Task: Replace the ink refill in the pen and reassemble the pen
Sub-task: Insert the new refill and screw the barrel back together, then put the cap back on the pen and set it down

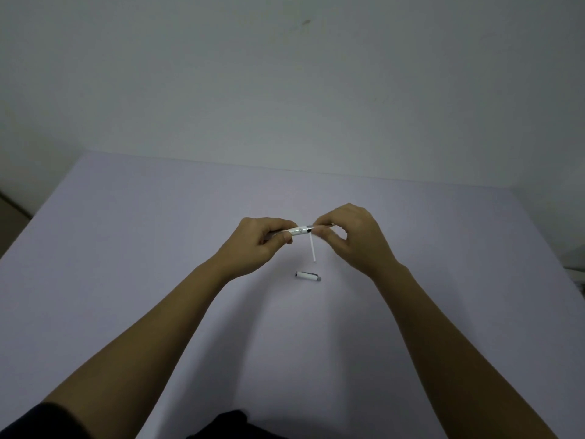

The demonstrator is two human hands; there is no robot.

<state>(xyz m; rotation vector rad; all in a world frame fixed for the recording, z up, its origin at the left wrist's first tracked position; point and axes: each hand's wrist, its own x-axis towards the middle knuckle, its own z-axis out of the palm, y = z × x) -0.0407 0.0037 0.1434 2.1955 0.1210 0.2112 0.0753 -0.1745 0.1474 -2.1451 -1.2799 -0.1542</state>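
Observation:
A white pen barrel is held level above the table, between both hands. My left hand grips its left part with thumb and fingers. My right hand pinches the barrel's right end, where a dark band shows. A thin white refill lies on the table just below the barrel, pointing toward me. A short white pen cap with a grey end lies on the table, nearer to me than the refill. The barrel's tip is hidden by my right fingers.
The table is a plain pale lilac surface with its far edge against a white wall. Something pale pokes in at the right edge. A dark garment shows at the bottom.

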